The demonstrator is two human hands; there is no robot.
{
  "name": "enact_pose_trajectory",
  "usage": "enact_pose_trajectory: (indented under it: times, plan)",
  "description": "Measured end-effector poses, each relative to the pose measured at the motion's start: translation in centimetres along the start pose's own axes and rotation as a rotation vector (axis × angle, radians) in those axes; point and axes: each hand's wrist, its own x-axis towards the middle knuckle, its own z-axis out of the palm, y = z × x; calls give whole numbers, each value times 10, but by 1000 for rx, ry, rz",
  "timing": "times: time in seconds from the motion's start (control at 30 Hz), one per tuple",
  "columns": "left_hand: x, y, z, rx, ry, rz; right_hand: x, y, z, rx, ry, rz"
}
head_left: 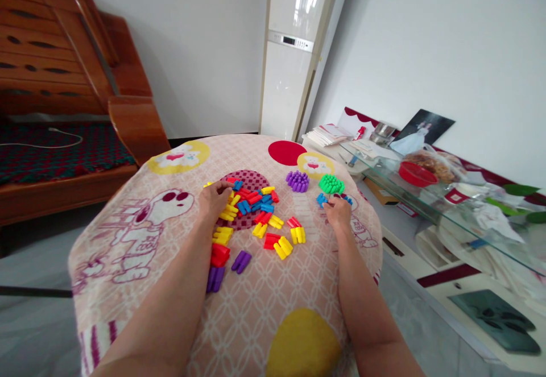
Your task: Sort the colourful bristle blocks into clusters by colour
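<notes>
My left hand (pixel 214 198) reaches to the left side of a loose pile of small plastic pieces, made of joined rounded pegs. Its fingers are closed at a blue piece (pixel 238 185); the exact grip is partly hidden. Red pieces (pixel 255 199) and yellow pieces (pixel 229 212) lie around it. My right hand (pixel 338 212) is closed over blue pieces (pixel 322 199) at the table's right side, covering part of them. Just beyond stand a tight green cluster (pixel 331 183) and a purple cluster (pixel 297 181) of upright pegs.
A patterned cloth covers the round table (pixel 256 320). Purple pieces (pixel 242 261) lie near the left forearm. To the right is a glass shelf (pixel 426 206) with a red bowl (pixel 418 174) and papers. A wooden bench (pixel 132 121) stands left, a white cabinet-like appliance (pixel 285 81) behind.
</notes>
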Motion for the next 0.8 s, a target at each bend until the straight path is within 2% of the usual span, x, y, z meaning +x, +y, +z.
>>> enact_pose_trajectory:
  times: [0.2, 0.53, 0.73, 0.8]
  plan:
    - [0, -1, 1, -12, -1, -4, -1, 7, -13, -128, 98, 155]
    - [-1, 1, 0, -4, -3, -5, -3, 9, -16, -182, 25, 133]
    - [0, 0, 1, 4, 12, -2, -4, 10, -20, -221, 144, 205]
    - [0, 0, 1, 3, 13, 0, -4, 11, -20, -239, 148, 219]
